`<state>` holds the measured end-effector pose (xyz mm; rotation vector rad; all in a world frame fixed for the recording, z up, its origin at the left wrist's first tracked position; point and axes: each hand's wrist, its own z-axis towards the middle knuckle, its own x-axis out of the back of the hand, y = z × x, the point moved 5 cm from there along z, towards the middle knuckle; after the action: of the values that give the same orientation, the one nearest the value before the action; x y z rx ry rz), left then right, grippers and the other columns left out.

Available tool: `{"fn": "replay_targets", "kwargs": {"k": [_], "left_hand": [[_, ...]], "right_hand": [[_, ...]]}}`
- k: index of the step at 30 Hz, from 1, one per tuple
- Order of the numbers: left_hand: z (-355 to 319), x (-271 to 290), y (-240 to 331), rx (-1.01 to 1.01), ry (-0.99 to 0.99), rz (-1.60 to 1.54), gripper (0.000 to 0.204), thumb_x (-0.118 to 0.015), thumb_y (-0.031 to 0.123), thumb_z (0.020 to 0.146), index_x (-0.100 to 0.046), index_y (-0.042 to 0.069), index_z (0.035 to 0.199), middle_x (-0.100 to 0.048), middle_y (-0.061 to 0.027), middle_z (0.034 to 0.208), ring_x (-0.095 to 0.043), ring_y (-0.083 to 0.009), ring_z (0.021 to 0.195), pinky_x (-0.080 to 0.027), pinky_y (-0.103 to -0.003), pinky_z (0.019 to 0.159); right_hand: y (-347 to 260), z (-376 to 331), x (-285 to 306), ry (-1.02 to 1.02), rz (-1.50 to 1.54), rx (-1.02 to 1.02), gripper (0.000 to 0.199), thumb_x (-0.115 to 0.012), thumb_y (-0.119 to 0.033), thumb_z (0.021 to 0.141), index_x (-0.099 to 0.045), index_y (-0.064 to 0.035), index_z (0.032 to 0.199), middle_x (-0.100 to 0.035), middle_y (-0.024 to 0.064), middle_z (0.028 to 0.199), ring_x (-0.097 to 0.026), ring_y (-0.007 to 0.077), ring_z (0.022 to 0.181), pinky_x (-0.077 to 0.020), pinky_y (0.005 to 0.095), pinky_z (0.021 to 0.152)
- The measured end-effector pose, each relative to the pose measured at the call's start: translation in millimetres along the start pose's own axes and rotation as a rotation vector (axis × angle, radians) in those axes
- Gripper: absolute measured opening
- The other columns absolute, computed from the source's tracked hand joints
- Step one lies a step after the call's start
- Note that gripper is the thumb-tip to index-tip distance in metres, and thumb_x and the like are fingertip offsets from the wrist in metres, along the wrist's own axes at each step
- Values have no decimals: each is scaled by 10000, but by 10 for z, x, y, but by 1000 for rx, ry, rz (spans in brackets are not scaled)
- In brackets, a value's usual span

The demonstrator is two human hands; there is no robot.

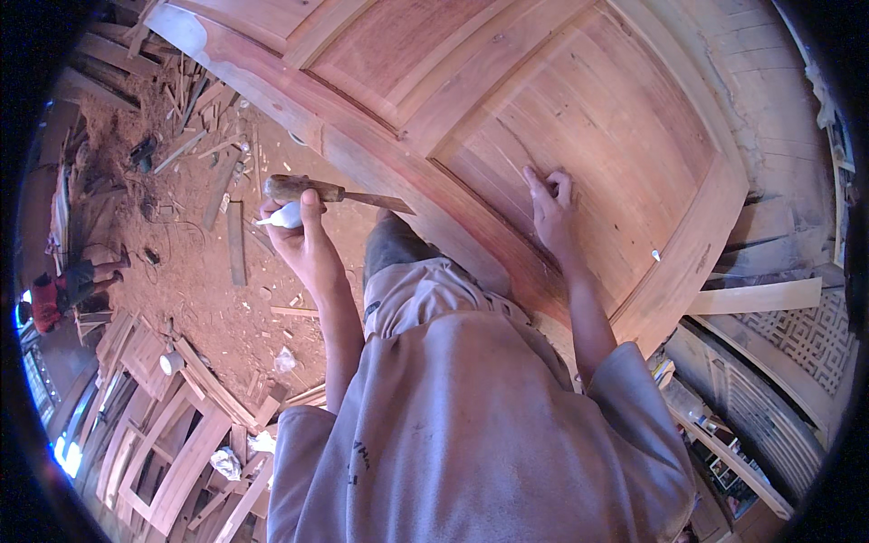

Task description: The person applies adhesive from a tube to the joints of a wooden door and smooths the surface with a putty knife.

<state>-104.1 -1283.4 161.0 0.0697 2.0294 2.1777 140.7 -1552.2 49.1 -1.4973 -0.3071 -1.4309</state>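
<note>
head view: the left hand point(303, 237) is raised in front of the person's chest, its fingers point(311, 210) wrapped together around two things at once: a chisel point(335, 192) with a worn wooden handle and a flat metal blade pointing right, and a small white tube point(282, 215) whose tip sticks out to the left under the handle. the chisel lies roughly level, its blade end just short of the edge of the wooden door point(579, 118) and not touching it.

the right hand point(550, 210) rests on the door's lower recessed panel, fingers drawn close together with the fingertips pressed to the bare wood; it grips nothing. the door is a large reddish panelled piece, tilted across the upper right, its framed edge running diagonally between the two hands.

below the left hand, the floor point(199, 271) is covered in red sawdust, with wood offcuts point(233, 240) scattered about. stacked wooden frames point(172, 434) lie at lower left. another person point(63, 294) in red is well apart at the far left edge.
</note>
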Motion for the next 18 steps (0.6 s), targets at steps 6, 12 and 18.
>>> {"fn": "replay_targets", "kwargs": {"k": [6,12,18], "left_hand": [[-11,-5,32,8,7,35,171,-631,142,936,-483,75,987,-533,-5,835,-503,-80,756,-411,-233,688],[-27,36,-8,30,0,16,206,-650,150,925,-482,67,1008,-553,-25,882,-514,-94,789,-426,-249,720],[-14,52,-49,48,-18,15,261,-679,151,907,-474,59,1038,-582,-46,931,-536,-109,818,-447,-260,749]], "right_hand": [[280,120,268,127,21,-79,427,-557,-32,918,-599,-184,1315,-460,127,1017,-500,273,872,-447,378,814],[332,202,57,64,-18,-110,462,-607,-57,876,-590,-216,1310,-449,136,1045,-495,294,938,-429,411,857],[6,-31,-100,-27,-57,-40,470,-612,-57,875,-581,-208,1319,-442,140,1052,-491,318,977,-454,402,839]]}}
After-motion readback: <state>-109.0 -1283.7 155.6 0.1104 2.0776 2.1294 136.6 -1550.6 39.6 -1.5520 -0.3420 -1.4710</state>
